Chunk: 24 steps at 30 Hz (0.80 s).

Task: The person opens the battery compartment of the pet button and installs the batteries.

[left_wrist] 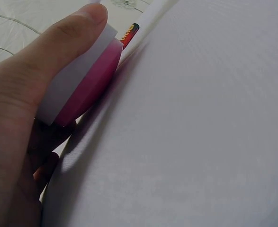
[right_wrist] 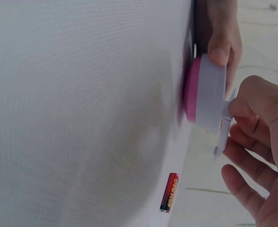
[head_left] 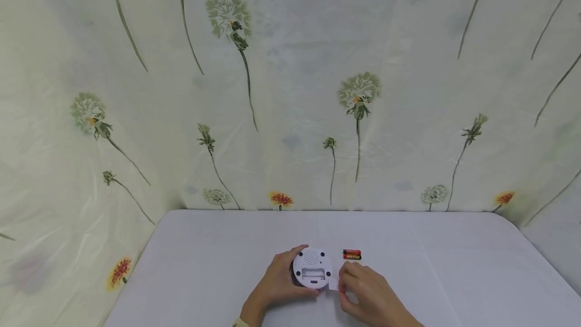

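A round white-and-pink device (head_left: 311,257) lies with its underside up, showing a speaker grille, dark feet and an uncovered battery compartment (head_left: 313,273) in which no battery shows. My left hand (head_left: 282,277) grips it around the left side, with the thumb on the near edge. At its lower right, my right hand (head_left: 368,289) pinches a small white battery cover (head_left: 333,283) between thumb and index finger. In the right wrist view the cover (right_wrist: 222,138) stands beside the device's white face, while the other fingers are loosely spread. The pink side (left_wrist: 92,84) faces the table.
Two red-and-black batteries (head_left: 352,254) lie side by side on the white-covered table (head_left: 218,256), just beyond my right hand. Behind the table hangs a pale curtain (head_left: 290,90) printed with dandelions and orange flowers.
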Each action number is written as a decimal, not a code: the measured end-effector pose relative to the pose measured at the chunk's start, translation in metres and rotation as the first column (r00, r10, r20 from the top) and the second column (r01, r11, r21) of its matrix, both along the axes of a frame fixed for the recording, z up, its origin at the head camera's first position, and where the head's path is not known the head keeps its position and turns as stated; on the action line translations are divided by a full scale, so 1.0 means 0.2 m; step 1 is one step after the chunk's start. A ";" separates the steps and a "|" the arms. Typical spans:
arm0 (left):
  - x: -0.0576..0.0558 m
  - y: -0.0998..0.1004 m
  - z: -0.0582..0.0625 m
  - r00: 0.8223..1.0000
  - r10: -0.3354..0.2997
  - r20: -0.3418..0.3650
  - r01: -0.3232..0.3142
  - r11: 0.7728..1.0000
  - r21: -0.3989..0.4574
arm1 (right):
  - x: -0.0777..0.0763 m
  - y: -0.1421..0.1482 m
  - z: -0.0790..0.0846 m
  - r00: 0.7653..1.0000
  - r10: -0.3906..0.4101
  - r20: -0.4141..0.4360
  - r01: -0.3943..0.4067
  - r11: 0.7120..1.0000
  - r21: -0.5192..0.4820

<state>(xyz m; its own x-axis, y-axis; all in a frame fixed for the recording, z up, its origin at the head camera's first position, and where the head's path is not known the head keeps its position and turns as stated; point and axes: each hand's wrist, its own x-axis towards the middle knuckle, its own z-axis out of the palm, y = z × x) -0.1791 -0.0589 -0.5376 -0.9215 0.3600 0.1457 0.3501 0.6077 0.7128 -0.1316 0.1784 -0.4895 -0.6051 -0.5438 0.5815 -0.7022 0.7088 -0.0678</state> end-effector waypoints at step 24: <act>-0.01 0.00 -0.01 1.000 -0.001 0.005 0.002 1.000 -0.014 | 0.05 0.01 0.00 0.988 -0.035 0.150 0.027 0.998 0.053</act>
